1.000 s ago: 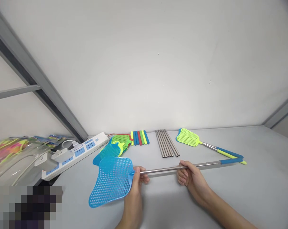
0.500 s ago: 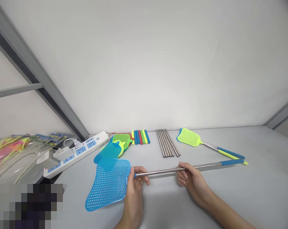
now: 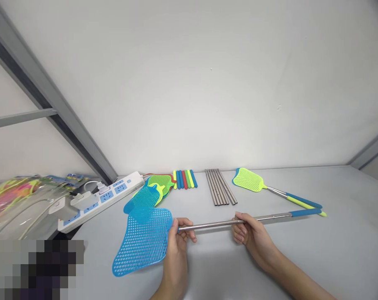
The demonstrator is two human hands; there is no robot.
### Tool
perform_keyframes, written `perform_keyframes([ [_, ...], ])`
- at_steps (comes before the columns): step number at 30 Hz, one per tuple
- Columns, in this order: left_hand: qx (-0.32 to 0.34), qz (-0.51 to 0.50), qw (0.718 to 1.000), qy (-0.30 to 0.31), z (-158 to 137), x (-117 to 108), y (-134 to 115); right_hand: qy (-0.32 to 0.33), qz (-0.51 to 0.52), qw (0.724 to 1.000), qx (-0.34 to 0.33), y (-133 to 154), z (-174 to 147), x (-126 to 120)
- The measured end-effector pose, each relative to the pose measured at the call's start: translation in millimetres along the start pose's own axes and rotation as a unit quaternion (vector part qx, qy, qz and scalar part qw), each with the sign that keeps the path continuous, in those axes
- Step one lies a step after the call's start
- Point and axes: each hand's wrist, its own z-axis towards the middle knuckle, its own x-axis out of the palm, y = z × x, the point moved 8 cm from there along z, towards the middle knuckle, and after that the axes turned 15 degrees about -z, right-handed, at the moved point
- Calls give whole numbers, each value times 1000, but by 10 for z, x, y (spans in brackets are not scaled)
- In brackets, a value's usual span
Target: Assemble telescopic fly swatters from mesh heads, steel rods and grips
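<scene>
Both hands hold one blue fly swatter (image 3: 145,239) roughly level above the table. My left hand (image 3: 178,250) pinches it where the mesh head meets the metal rod, thumb on top. Farther along, my right hand (image 3: 249,229) is closed round the middle of the extended rod. The rod runs right to a blue grip (image 3: 306,212). Behind the held head lie loose swatter heads, with a blue head (image 3: 141,198) in front of a yellow-green head (image 3: 160,189) and others partly hidden.
Coloured grips (image 3: 184,179) and steel rods (image 3: 218,187) lie in rows near the wall. Two swatters, one with a yellow head (image 3: 247,180), rest at the right. A power strip (image 3: 104,198) with plugs and plastic-bagged items (image 3: 16,200) occupy the left.
</scene>
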Motion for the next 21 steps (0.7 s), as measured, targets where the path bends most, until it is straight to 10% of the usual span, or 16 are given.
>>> perform_keyframes([
  [21,19,18,1000,-13,31,-30,-11,4,-3,1000,4,-22,6,9],
])
